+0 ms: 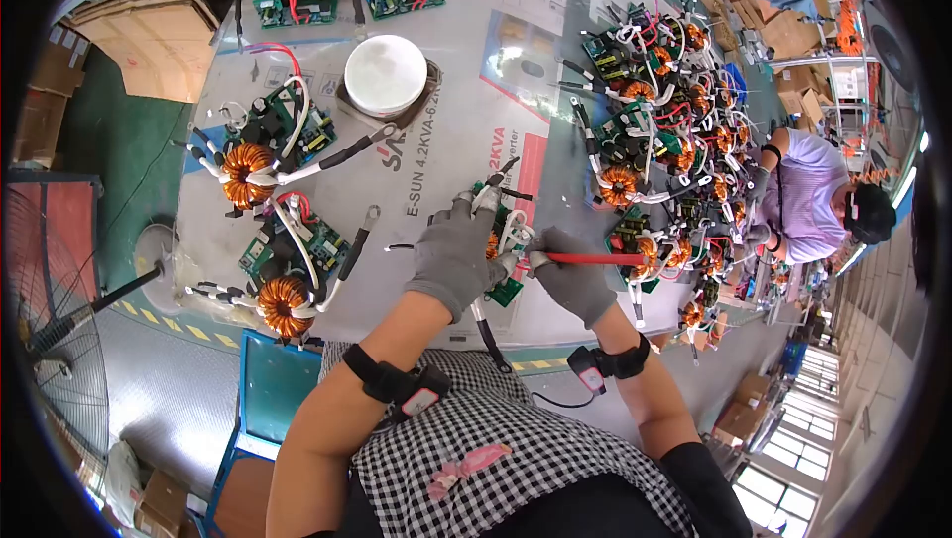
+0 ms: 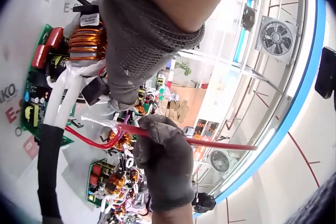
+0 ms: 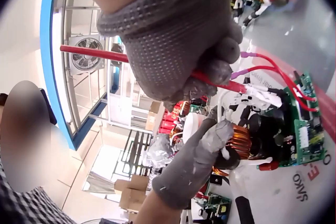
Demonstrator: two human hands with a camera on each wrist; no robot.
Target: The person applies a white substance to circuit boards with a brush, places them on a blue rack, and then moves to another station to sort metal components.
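Observation:
My gloved left hand (image 1: 451, 250) lies over a green circuit board (image 3: 304, 148), with fingers and thumb around its copper-wound coil (image 3: 241, 142). White cables with black sleeves (image 2: 48, 155) extend from this board. Close on the right, my gloved right hand (image 1: 575, 280) grips a slim red rod (image 3: 94, 52). White material coats the rod's tip (image 3: 262, 96), which is held close to the board by the purple-ended red wires (image 3: 268, 67). In the head view the left hand covers much of the board.
A round white tub (image 1: 385, 75) stands behind the left hand. Two similar boards with copper coils (image 1: 285, 305) lie at the left. Many more boards (image 1: 684, 156) crowd the right side, where another person (image 1: 813, 191) works. A fan (image 1: 59, 330) stands beyond the left edge.

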